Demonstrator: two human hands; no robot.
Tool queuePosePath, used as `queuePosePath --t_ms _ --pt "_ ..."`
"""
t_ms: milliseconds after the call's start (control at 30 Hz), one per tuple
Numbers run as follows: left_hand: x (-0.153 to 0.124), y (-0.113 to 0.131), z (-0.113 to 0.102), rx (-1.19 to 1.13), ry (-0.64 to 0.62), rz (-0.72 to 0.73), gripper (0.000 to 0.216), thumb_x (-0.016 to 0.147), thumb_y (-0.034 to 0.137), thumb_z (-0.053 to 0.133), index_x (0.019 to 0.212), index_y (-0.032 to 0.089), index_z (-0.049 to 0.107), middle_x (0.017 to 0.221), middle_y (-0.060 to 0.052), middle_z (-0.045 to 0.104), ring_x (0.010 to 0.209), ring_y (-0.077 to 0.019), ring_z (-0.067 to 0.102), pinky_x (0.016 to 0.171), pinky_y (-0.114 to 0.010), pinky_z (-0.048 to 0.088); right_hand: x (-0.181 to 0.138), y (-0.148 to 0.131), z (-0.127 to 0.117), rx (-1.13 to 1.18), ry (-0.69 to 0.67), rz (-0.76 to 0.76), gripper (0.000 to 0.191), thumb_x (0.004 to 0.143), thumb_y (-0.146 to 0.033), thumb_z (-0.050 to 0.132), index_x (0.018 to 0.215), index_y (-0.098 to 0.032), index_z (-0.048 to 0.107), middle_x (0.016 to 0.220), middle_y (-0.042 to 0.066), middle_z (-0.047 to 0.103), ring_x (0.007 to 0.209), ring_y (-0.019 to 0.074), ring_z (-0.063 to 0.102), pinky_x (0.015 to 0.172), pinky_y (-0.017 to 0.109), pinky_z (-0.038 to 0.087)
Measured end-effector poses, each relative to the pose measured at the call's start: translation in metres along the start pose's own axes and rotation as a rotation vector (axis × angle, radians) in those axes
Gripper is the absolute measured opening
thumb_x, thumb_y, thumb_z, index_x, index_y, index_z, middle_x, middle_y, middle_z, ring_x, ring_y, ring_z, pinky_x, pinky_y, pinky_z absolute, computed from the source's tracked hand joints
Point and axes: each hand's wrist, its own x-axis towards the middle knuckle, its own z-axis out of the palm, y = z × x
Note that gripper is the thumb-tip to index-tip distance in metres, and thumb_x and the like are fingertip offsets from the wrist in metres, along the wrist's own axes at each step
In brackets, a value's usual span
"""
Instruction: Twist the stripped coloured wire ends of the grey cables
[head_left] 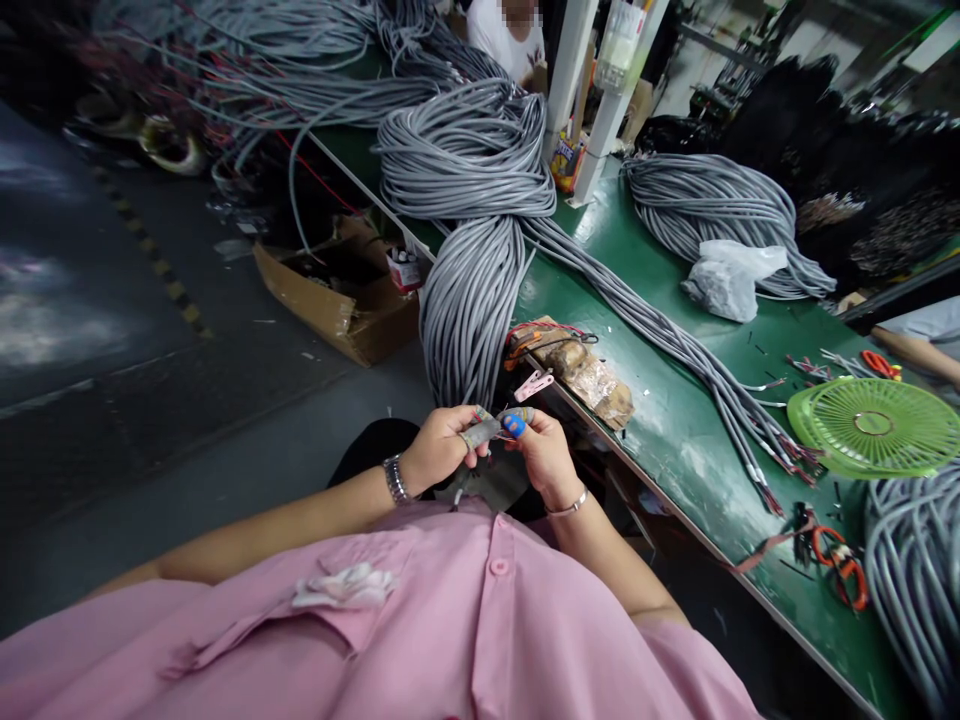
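My left hand (441, 448) and my right hand (541, 452) meet in front of my chest, both pinched on the end of a grey cable (489, 428). Taped fingertips show on both hands, one tip blue. A thick bundle of grey cables (471, 300) hangs off the green table's edge just above my hands. The cable's wire ends are too small to make out. A metal watch sits on my left wrist and a bracelet on my right.
The green table (675, 420) runs right, bearing cable coils (712, 205), a white plastic bag (731, 275), a green fan grille (874, 425), orange cutters (847, 570) and a taped block (581, 370). A cardboard box (345, 290) lies on the floor. Other people sit at back and right.
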Motion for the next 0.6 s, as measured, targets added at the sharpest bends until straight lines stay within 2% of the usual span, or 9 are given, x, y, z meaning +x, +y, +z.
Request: queuePosePath --t_ms 200,300,433,600 --pt "0.0 0.006 0.003 -0.121 0.077 -0.009 0.015 0.079 0.024 0.058 0.068 0.015 0.058 0.055 0.001 0.06 0.039 -0.0074 0.05 0.04 -0.019 0.038 0.002 0.005 -0.004 0.119 -0.069 -0.03 0.021 0.068 -0.033 0.08 0.075 -0.016 0.069 0.067 -0.001 0.064 0.057 0.0092 0.054 0.056 0.022 0.046" --pt "0.003 0.011 0.005 -0.256 0.124 -0.058 0.019 0.079 0.031 0.061 0.069 0.015 0.059 0.053 0.002 0.06 0.037 -0.007 0.048 0.037 -0.018 0.036 0.01 0.002 -0.009 0.262 -0.079 0.004 0.03 0.072 -0.044 0.075 0.079 -0.017 0.067 0.068 -0.001 0.062 0.055 0.0085 0.051 0.055 0.023 0.047" --pt "0.009 0.015 0.009 -0.353 0.154 -0.116 0.023 0.077 0.035 0.065 0.071 0.014 0.059 0.051 0.002 0.059 0.036 -0.0065 0.047 0.035 -0.017 0.034 0.026 -0.011 -0.012 0.391 -0.047 0.095 0.046 0.08 -0.062 0.057 0.086 -0.018 0.066 0.074 0.002 0.064 0.057 0.0098 0.054 0.054 0.023 0.05" --pt "0.015 0.017 0.015 -0.402 0.174 -0.111 0.023 0.076 0.035 0.065 0.069 0.014 0.058 0.05 0.002 0.059 0.035 -0.0062 0.046 0.034 -0.017 0.033 0.036 -0.022 -0.007 0.455 -0.052 0.065 0.038 0.084 -0.055 0.058 0.091 -0.018 0.067 0.074 0.0 0.065 0.062 0.0106 0.057 0.056 0.021 0.049"
